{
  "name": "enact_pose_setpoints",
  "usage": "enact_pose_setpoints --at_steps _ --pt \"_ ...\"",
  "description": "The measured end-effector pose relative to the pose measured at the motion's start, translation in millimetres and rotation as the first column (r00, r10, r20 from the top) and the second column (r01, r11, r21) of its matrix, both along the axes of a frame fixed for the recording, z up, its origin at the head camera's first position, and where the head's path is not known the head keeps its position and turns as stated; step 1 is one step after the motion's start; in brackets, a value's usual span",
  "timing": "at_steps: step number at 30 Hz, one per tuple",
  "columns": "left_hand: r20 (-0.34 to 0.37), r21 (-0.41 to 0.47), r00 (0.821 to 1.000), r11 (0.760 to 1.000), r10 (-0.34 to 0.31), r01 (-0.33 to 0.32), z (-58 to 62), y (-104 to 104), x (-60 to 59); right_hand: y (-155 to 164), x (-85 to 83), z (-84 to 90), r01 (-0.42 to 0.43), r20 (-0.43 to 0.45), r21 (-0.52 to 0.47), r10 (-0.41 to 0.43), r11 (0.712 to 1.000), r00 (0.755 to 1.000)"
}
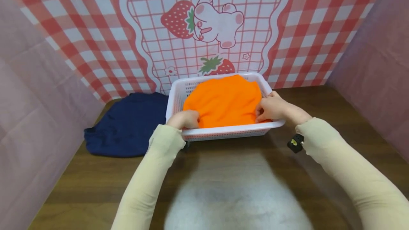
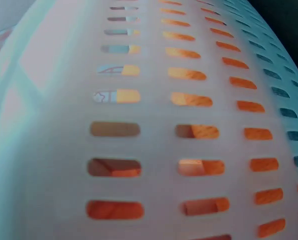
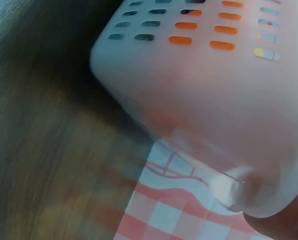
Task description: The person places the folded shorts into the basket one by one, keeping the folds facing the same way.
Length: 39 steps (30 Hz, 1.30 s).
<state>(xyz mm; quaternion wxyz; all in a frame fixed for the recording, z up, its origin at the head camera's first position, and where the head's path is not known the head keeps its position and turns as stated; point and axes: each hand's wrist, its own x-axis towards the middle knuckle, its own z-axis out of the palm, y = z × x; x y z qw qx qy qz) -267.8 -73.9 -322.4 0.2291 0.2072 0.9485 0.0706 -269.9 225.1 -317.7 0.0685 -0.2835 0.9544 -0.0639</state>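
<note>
Light: the head view is evenly and softly lit, with no glare.
Shadows: soft shadows are cast on the table (image 1: 319,98) under the basket (image 1: 223,133).
Blur: both wrist views are smeared and unfocused.
Distortion: the head view's edges are bent outward.

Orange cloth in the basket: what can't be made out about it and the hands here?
- Orange cloth: its lower layers, hidden by the basket wall in the head view; only slivers show through slots in the wrist views.
- Left hand fingertips: tucked into the cloth.
- Right hand: absent from the blurred right wrist view.
- Navy cloth: garment type unclear.
</note>
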Motion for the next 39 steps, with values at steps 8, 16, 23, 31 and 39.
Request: enact_pose_setpoints --at_steps 8,16,23,31,39 --pt "-0.053 0.105 0.998 0.994 0.037 -0.031 1.6 -6 9.8 -13 10.7 4.1 0.102 -0.030 -0.108 -0.106 0.989 0.994" --pt "-0.149 0.423 0.977 0.903 0.149 -0.074 0.0 -22 23.8 -43 31.2 -1.7 0.124 -0.098 -0.390 -0.175 0.913 0.980" --pt "-0.189 0.637 0.949 0.767 0.253 -0.077 -9.1 -31 32.5 -58 46.0 -13.1 0.193 -0.007 -0.627 -0.253 0.754 0.967" --pt "-0.217 0.696 0.902 0.707 0.373 -0.124 -11.1 -33 37.2 -74 54.7 -17.2 0.211 -0.014 -0.722 -0.319 0.659 0.948" --pt "-0.286 0.726 0.852 0.680 0.439 -0.106 -4.6 -40 39.8 -84 56.1 -14.1 0.213 0.003 -0.724 -0.307 0.656 0.952"
